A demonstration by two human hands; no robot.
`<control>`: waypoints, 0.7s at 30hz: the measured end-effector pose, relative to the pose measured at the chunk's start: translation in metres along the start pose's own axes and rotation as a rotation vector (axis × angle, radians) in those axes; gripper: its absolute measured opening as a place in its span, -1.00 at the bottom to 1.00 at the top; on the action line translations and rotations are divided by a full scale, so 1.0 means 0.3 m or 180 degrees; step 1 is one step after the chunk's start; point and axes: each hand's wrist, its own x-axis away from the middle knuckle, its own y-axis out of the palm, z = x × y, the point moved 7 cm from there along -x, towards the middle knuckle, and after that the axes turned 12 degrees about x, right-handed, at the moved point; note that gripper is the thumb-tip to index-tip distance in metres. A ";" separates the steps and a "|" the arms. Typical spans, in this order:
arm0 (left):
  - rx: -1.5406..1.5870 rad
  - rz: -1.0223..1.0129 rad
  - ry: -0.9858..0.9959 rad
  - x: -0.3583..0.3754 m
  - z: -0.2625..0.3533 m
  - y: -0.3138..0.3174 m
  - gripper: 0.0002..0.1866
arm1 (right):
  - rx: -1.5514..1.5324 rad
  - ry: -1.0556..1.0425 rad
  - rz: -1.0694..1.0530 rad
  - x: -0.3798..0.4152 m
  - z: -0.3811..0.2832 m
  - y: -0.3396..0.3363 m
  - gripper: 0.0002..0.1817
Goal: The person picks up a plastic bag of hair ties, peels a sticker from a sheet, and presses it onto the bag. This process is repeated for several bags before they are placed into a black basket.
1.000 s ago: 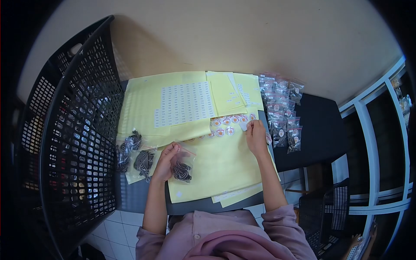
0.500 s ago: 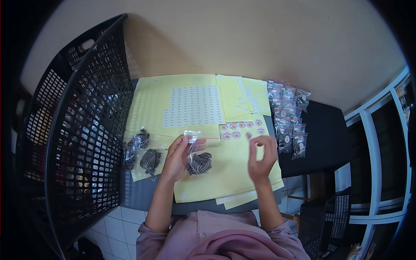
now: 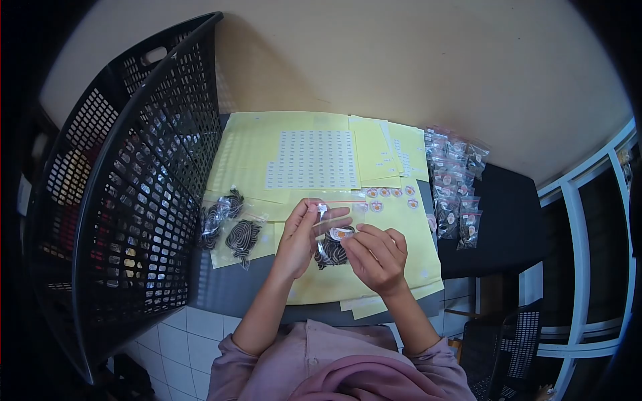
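Observation:
My left hand is closed on the upper left part of a clear zip bag with a red seal line. Inside the bag sits a coiled black-and-grey striped cord. Pinched between the fingertips of my right hand is a round white sticker with an orange print, right at the bag's front and overlapping the coil. Beyond my right hand, several like stickers are stuck in rows on the yellow sheet.
A large black plastic basket stands at the left. Beside it lie bagged cords. A sheet of small printed labels is at the back. Several filled bags overlap on the black surface at the right.
My right hand has come left with the sticker, from over the sheet to the bag's front. My left hand still holds the bag. The view has shifted slightly.

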 end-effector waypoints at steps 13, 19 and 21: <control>-0.0094 -0.0084 0.0010 -0.006 -0.008 0.011 -0.78 | 0.0242 0.0043 -0.0382 0.006 0.007 0.025 -0.91; 0.0119 -0.0344 0.0024 0.001 -0.015 0.032 -0.81 | 0.0237 0.0090 -0.0791 0.019 0.029 0.050 -0.82; -0.0307 -0.0449 0.0255 0.004 -0.015 0.037 -0.72 | 0.0241 0.0017 -0.0897 0.025 0.028 0.048 -0.77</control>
